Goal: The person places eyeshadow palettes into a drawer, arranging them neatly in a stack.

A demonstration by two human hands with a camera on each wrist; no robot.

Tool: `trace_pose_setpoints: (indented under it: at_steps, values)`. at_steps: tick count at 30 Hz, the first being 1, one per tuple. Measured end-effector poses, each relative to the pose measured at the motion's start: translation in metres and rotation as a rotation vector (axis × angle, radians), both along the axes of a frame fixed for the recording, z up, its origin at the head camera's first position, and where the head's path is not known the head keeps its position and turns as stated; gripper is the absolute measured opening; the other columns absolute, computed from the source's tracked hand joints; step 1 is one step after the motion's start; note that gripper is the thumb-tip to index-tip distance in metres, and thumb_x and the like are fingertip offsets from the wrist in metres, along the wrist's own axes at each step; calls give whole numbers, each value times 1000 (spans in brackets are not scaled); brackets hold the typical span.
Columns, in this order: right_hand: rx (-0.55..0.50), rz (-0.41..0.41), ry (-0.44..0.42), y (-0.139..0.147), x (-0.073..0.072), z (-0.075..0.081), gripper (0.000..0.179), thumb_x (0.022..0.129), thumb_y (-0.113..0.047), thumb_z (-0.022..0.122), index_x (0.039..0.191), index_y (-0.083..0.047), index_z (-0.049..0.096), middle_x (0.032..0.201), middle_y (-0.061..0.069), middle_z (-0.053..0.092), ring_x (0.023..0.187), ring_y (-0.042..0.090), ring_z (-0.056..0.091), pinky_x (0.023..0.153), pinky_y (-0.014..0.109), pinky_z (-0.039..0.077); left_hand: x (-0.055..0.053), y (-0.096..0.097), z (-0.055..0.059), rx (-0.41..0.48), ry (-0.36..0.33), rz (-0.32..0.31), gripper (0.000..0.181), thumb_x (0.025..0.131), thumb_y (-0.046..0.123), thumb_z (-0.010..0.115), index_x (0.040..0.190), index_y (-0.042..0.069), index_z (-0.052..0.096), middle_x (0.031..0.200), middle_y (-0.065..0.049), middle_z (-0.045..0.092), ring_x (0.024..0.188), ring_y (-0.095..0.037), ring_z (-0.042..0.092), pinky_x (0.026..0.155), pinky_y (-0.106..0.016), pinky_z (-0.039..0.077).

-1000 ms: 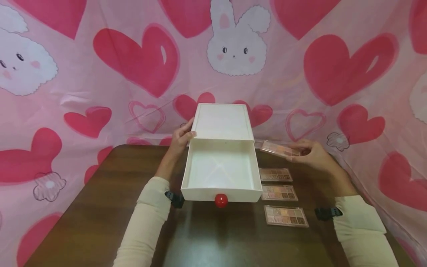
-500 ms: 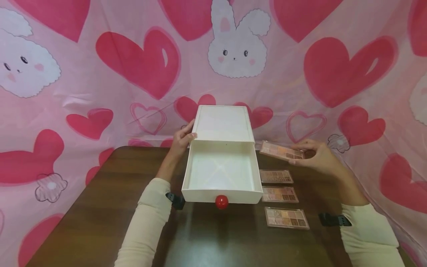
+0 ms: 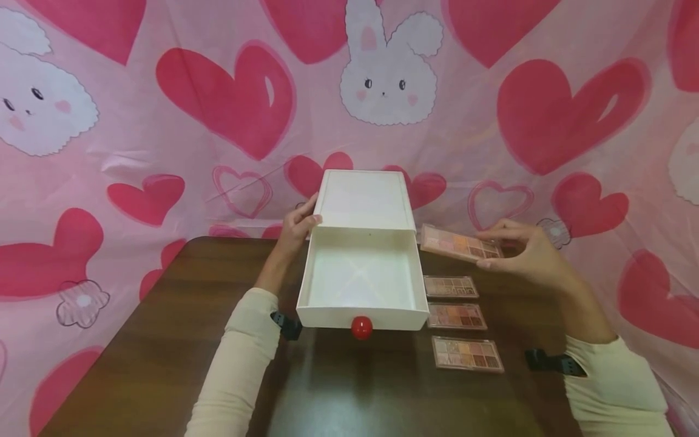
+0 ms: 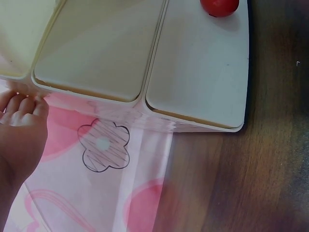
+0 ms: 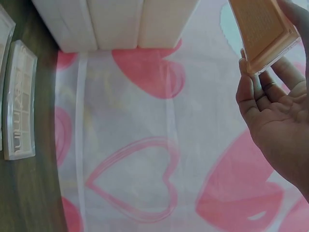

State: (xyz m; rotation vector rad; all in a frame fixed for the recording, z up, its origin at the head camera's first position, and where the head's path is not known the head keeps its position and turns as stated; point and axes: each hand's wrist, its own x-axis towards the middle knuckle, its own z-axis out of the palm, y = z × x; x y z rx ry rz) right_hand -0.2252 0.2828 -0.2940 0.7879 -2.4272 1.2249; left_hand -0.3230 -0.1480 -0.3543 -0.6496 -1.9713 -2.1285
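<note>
A white drawer cabinet (image 3: 366,197) stands at the table's far side, its top drawer (image 3: 330,317) pulled out toward me and bare inside. A red knob (image 3: 361,328) sits on the drawer front. My left hand (image 3: 297,223) grips the cabinet's left side, thumb over the top front corner. To the right of the cabinet, my right hand (image 3: 526,252) pinches an eyeshadow palette (image 3: 450,243) by its right end, thumb below and fingers above, raised over the table. In the right wrist view the held palette (image 5: 263,29) shows its orange-brown back.
Three more palettes lie in a column right of the drawer: a far one (image 3: 450,286), a middle one (image 3: 457,316) and a near one (image 3: 467,354). The dark wooden table (image 3: 164,340) meets a pink heart-print cloth (image 3: 306,115) behind.
My right hand has lifted the palette slightly and tipped its face more toward me; the right forearm has shifted right. My left hand and the drawer stay put.
</note>
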Motion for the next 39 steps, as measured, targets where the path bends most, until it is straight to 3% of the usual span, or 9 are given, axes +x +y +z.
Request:
trace_pose_setpoints:
  at_steps: [8,12,17,23,30,39]
  values:
    - [51,-16,-33,-15,10,9,50,66,2,90,114,-3,77,83,-4,57,78,9,48,64,24,41,0,0,1,7,-5,1,67,90,11,51,154,-1,37,160,-23,38,103,2,58,84,-13,54]
    - [83,-26,-8,-24,12,9,52,65,-2,92,114,-7,78,83,-4,57,77,9,47,64,25,40,0,1,1,10,1,-5,66,91,10,50,154,-2,36,161,-24,37,106,2,56,86,-11,53]
    - [98,41,23,-37,7,6,54,65,-2,92,117,-3,76,88,-3,62,80,8,49,69,22,41,0,0,1,8,7,-9,66,91,10,50,154,-2,36,162,-24,36,109,2,55,89,-11,52]
    - [120,65,-34,-53,2,3,53,70,-9,91,120,-8,76,99,1,66,91,6,52,80,18,42,0,1,0,16,8,-12,67,90,11,50,154,-3,36,162,-23,35,112,3,54,92,-10,50]
    - [84,139,-65,-75,-4,0,54,68,-6,92,119,-2,75,95,4,64,86,12,50,74,23,44,0,0,0,13,4,-9,67,90,12,52,154,-3,36,163,-22,35,112,3,54,91,-10,50]
    - [115,161,-54,-105,-9,0,51,67,-13,94,115,-5,78,91,2,64,88,12,50,77,24,43,0,0,0,23,10,-11,67,90,10,51,154,-3,36,161,-25,36,109,3,55,91,-10,51]
